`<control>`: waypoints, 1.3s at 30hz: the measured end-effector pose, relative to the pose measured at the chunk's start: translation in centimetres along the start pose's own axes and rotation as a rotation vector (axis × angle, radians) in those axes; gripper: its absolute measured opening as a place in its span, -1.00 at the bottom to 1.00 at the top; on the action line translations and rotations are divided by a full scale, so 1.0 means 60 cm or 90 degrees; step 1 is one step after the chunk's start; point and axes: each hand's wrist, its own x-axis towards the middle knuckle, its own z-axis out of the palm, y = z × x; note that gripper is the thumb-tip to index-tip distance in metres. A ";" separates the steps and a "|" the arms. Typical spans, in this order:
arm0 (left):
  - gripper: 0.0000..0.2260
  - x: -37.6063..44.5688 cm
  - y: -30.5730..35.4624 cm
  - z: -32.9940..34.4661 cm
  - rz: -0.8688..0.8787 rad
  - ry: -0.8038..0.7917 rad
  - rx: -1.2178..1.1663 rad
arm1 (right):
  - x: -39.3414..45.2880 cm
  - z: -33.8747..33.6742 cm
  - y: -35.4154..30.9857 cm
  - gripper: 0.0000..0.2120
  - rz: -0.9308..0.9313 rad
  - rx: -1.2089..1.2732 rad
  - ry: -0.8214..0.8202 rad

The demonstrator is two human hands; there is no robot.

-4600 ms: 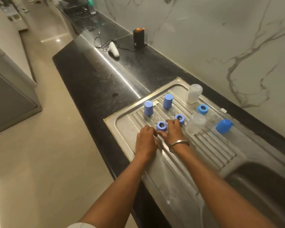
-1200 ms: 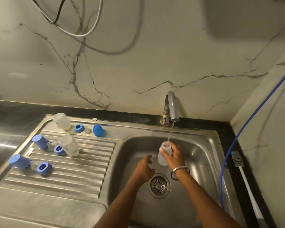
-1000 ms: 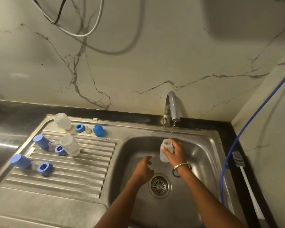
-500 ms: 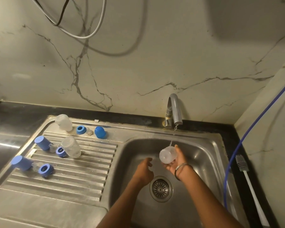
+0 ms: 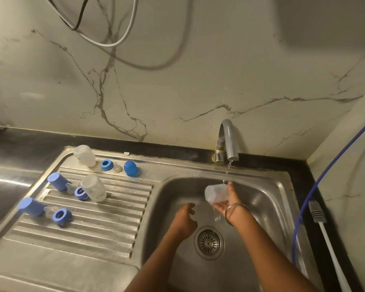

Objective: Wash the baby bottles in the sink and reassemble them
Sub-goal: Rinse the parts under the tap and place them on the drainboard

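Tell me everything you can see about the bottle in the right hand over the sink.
The bottle is a small translucent body, apparently plastic, with no cap or ring on it. It lies tipped on its side above the sink basin, its closed base toward the camera's left. The right hand cups it from below and behind. A thin stream from the tap falls by its upper edge, and water drips beneath.

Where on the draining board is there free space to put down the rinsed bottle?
The near ridges of the draining board are bare, between the blue ring and the sink wall. The far left is crowded with caps, rings and two clear bottles. The right hand holds the rinsed bottle.
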 end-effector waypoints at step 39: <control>-0.43 0.004 -0.002 0.021 -0.014 -0.017 -0.003 | -0.018 -0.042 0.044 -0.56 -0.576 -0.541 0.010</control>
